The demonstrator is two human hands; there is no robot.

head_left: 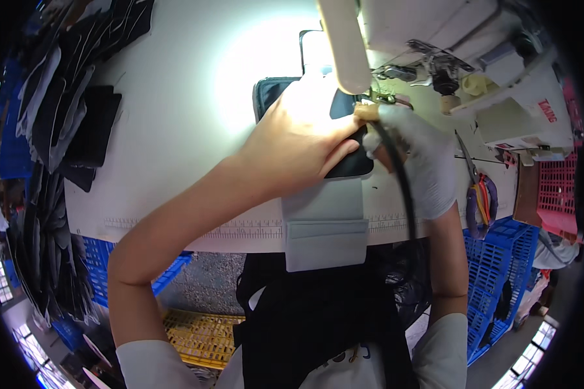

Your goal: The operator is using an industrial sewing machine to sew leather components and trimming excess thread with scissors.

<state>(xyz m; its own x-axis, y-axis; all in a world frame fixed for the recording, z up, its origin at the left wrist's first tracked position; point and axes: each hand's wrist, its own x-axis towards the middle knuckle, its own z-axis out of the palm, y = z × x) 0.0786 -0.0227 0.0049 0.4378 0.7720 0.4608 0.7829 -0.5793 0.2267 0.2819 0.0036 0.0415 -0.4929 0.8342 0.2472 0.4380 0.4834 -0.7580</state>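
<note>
The white worktop (175, 139) spreads beneath both grips, the sewing machine (525, 120) standing to the right of the right grip (418, 149). Dark fabric pieces (52, 123) hang in layers well left of the left grip (298, 133), and a blue crate (499, 269) sits below and right of the gloved right grip. Directly under the left grip lies a dark, round-cornered panel (353, 159) — this grip is laid flat on it, released, its fingertips lost in glare. A pale grey fabric piece (324, 204) runs from below the left grip over the worktop's front edge. The right grip is curled at the panel's right side — whether it grasps the panel or the blurred dark strap (402, 172) beside its fingers, I cannot tell. Scissors (479, 201) lie just right of it.
</note>
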